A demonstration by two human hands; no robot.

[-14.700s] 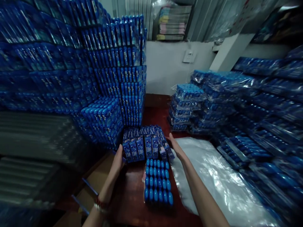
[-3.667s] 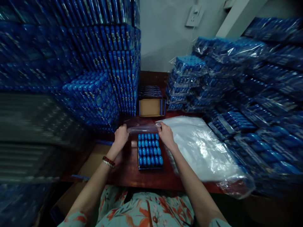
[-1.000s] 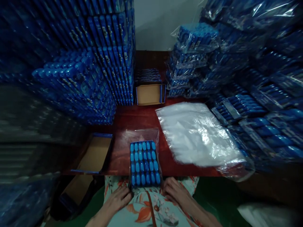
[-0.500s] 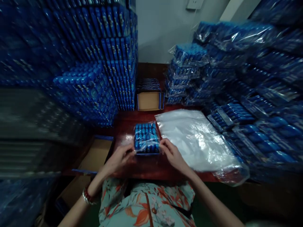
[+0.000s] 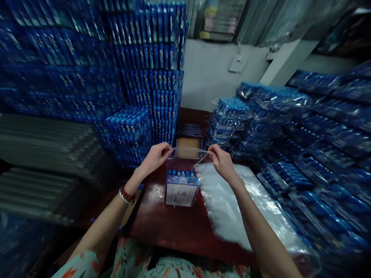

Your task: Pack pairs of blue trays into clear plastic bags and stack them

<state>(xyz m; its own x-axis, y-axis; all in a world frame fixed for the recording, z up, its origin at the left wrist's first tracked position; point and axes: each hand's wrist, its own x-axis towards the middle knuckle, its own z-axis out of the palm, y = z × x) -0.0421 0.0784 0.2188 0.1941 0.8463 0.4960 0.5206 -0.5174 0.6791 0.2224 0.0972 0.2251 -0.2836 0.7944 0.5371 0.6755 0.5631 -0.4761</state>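
— Hands?
— Left hand (image 5: 158,156) and right hand (image 5: 222,161) both closed, pinching 2 ends of the rim of a clear bag (image 5: 188,152); spread apart, probably to hold it taut.
— And the blue-topped box (image 5: 181,190)?
— On the red table (image 5: 174,231), apparently inside the bag, below both hands. Plastic sheets (image 5: 227,204) lie just beside, presumably for easy reach.

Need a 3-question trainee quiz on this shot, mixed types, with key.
1. What do the left hand and right hand both pinch?
2. True or false: bracelets circle the wrist of the left hand.
3. What lies on the table just right of the boxed blue pack, as pictured? A) scissors B) plastic sheets C) a tape roll

Key: 1. The edge of a clear plastic bag. 2. True. 3. B.
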